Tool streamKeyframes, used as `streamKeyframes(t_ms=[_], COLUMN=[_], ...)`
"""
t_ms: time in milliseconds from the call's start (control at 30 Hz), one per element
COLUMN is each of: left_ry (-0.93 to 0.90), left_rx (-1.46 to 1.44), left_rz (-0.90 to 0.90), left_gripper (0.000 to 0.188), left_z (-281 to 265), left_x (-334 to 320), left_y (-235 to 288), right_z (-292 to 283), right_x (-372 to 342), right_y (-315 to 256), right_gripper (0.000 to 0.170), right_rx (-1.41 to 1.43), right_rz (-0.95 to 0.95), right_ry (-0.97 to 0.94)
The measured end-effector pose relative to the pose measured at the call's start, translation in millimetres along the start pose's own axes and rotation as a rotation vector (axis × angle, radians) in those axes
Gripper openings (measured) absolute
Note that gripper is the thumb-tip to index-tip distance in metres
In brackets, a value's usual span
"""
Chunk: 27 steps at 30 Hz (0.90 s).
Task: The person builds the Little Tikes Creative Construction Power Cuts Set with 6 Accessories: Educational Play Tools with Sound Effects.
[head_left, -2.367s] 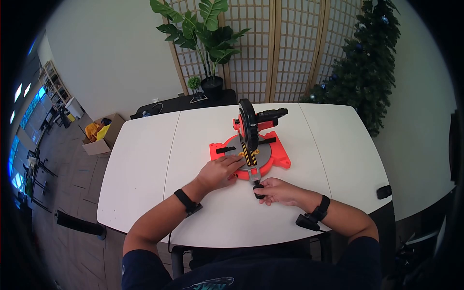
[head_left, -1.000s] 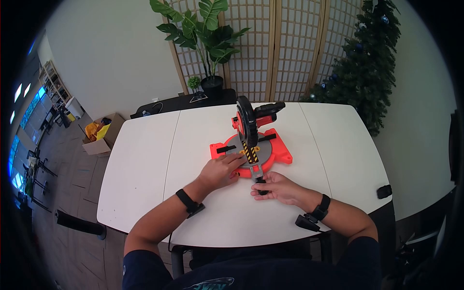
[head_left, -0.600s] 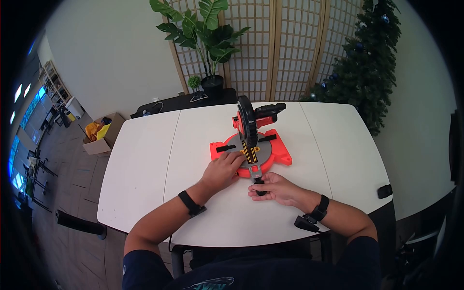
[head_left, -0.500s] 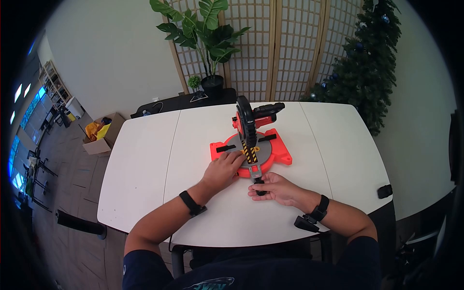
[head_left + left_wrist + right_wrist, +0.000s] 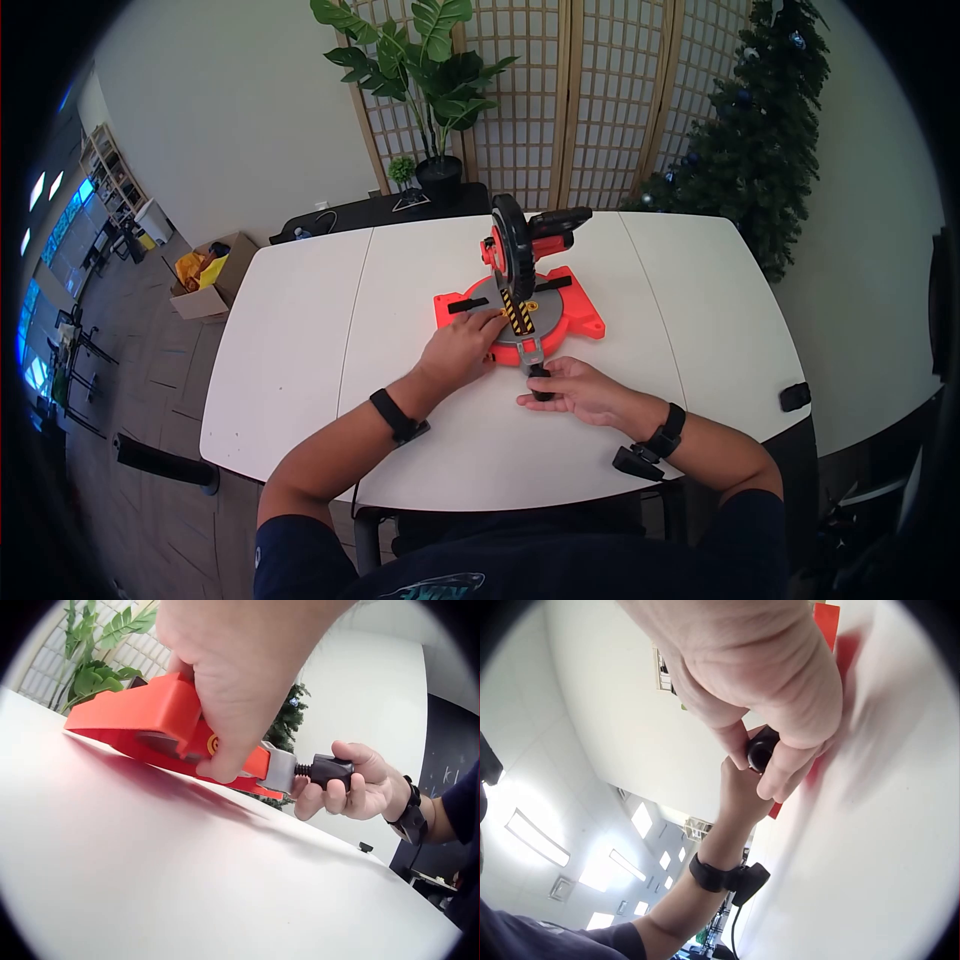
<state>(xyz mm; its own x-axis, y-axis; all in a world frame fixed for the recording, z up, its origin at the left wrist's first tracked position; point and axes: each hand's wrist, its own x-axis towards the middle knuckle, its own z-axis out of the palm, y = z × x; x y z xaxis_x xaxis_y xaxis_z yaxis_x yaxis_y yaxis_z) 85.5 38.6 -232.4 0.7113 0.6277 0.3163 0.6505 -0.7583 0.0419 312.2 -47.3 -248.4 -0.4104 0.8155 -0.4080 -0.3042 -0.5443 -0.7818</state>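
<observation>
The white table (image 5: 290,370) carries the saw (image 5: 513,245) near its middle. The saw's red base (image 5: 582,318) is gripped by my left hand (image 5: 458,352); my right hand (image 5: 588,393) pinches the black knob (image 5: 541,384) between thumb and fingers.

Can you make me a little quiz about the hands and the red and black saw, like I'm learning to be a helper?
1. Pick one. What is the right hand gripping?
A) a green leaf
B) the black knob
C) a cardboard box

2. True or false? The left hand is holding the saw by its red base.

3. Fill in the missing colour: the saw stands on a ____ table.

Key: 1 B; 2 true; 3 white
</observation>
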Motion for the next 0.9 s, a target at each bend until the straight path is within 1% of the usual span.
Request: streamKeyframes(t_ms=[133,367,467,567,667,733,767,833,900], left_ry=[-0.011,-0.033,-0.048,-0.047,-0.038,-0.034,-0.032,-0.031,-0.013], left_rx=[-0.018,-0.021,-0.026,-0.028,-0.026,-0.026,-0.032,-0.038,-0.037], left_rz=[-0.021,-0.033,-0.047,-0.048,-0.043,-0.042,-0.046,-0.049,-0.042], left_gripper=[0.065,0.065,0.066,0.066,0.065,0.064,0.063,0.063,0.061], left_z=[-2.7,-4.3,-5.8,-5.6,-4.6,-4.7,-4.8,-4.4,-3.0], left_x=[0.9,1.9,2.2,2.3,2.4,2.6,2.7,2.6,2.4], left_y=[0.0,-0.5,-0.5,-0.3,-0.8,-0.7,-0.6,-0.5,-0.7], right_z=[-3.4,-4.2,-5.6,-2.9,1.0,-0.9,-3.6,-8.0,-1.5], right_x=[-4.9,-1.8,-2.2,-3.0,-3.7,-3.4,-2.7,-1.5,-2.3], right_y=[-6.8,-3.0,-4.8,-5.4,-3.1,-5.0,-4.5,-3.6,-2.7], right_gripper=[0.039,0.038,0.037,0.034,0.031,0.023,0.023,0.030,0.030], right_rx=[0.002,-0.037,0.017,0.041,-0.027,0.067,0.067,0.121,0.080], right_rz=[-0.002,-0.013,-0.007,0.009,-0.035,0.003,0.004,0.000,-0.007], right_ry=[0.013,0.036,0.027,0.024,0.054,0.065,0.065,-0.029,0.008])
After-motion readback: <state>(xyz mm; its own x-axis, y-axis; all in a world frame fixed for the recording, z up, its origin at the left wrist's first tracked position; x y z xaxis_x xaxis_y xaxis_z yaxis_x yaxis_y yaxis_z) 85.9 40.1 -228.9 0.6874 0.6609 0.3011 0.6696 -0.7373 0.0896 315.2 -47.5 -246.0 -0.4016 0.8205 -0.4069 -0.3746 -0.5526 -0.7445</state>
